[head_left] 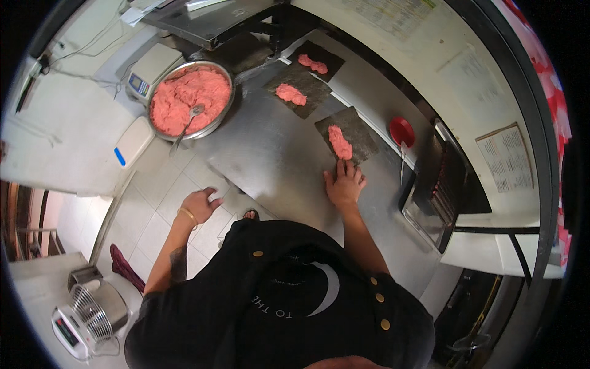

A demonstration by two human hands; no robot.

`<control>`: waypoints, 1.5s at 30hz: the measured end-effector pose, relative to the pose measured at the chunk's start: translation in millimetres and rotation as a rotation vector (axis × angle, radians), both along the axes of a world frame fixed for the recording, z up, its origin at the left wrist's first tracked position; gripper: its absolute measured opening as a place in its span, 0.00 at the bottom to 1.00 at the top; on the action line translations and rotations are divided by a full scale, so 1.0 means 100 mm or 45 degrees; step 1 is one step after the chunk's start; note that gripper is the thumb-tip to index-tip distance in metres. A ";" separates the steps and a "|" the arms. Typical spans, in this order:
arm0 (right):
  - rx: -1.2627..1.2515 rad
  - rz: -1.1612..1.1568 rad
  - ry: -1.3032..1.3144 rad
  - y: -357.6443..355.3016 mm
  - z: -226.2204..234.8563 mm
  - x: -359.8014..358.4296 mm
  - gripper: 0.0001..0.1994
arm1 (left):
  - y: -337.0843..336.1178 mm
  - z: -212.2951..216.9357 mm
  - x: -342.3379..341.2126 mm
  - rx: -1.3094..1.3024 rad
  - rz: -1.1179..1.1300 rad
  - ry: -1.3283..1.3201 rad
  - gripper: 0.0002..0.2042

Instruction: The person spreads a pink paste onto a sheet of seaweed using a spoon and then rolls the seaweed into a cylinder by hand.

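Note:
My right hand [344,184] reaches over the steel table with its fingers spread. Its fingertips are at the near end of a pink strip of soft, minced-looking filling [340,142], which lies on a dark thin square sheet [362,136]. Above the floor beside the table's left edge hangs my left hand [200,206], its fingers loosely bent and apart, with nothing visible in it. Farther off, two more dark sheets each bear a pink lump [291,94]. A large steel bowl [230,101] at the far left holds a heap of the same pink mixture, with a spoon [182,129] standing in it.
A digital scale [140,83] sits beside the bowl. On the right are a red dish [402,131], a light-handled utensil [403,161] and a metal tray [424,229] with dark items. A steel shelf [209,21] overhangs the far end. A fan-like guarded machine [92,307] stands lower left.

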State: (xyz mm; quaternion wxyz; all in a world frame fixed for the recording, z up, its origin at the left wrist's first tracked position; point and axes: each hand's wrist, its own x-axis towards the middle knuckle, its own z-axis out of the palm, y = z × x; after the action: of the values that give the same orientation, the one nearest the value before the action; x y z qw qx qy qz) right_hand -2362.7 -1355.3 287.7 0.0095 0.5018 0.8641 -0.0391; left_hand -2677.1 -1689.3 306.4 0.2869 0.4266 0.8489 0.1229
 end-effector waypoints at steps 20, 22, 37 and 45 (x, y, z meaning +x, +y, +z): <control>-0.078 -0.108 0.107 -1.83 -0.20 2.43 0.36 | 2.24 -0.64 2.06 0.672 -1.367 -0.053 0.29; -0.090 -0.039 0.147 -1.81 -0.17 2.67 0.36 | 2.23 -0.66 2.22 0.644 -1.406 0.024 0.31; 0.247 -0.040 0.139 1.34 0.09 2.10 0.20 | 1.75 -0.58 2.85 0.430 -1.043 0.261 0.36; 0.023 -0.339 -0.069 1.81 -0.17 1.71 0.17 | 1.50 -0.62 2.83 0.392 -0.948 0.321 0.35</control>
State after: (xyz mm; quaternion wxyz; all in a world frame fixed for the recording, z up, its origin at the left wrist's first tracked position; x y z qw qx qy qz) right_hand -2191.4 -1174.2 271.2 0.0230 0.6129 0.7896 -0.0185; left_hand -2393.7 -1538.8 244.8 0.1385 0.7537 0.6371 0.0830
